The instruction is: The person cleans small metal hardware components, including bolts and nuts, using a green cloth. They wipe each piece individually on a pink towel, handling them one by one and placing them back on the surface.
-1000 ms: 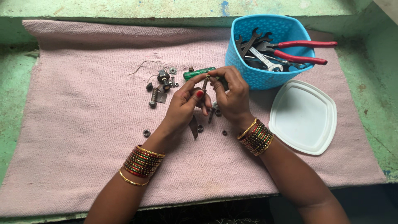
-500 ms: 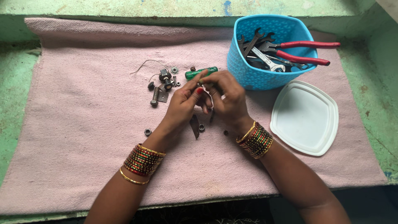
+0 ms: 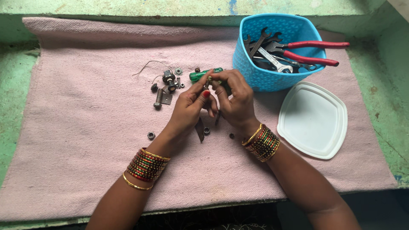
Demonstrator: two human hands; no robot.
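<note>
Both hands meet over the middle of a pink cloth point(image 3: 85, 140). My left hand point(image 3: 189, 106) and my right hand point(image 3: 234, 100) pinch one small metal part point(image 3: 209, 80) between their fingertips; its exact shape is too small to tell. Just behind the fingers lies a green-handled screwdriver point(image 3: 200, 74). Bolts, nuts and washers point(image 3: 166, 87) are scattered to the left of my left hand. A flat metal piece point(image 3: 200, 129) and a loose nut point(image 3: 206, 130) lie under the hands. Another nut point(image 3: 151, 135) sits apart, lower left.
A blue plastic basket point(image 3: 260, 74) at the back right holds spanners and red-handled pliers point(image 3: 315, 53). A white square lid point(image 3: 313, 119) lies right of my right hand. A thin wire point(image 3: 147, 66) curls behind the bolts. Green painted surface borders the cloth.
Both hands have lifted slightly and turned the small part between the fingertips. The loose hardware on the cloth has not moved.
</note>
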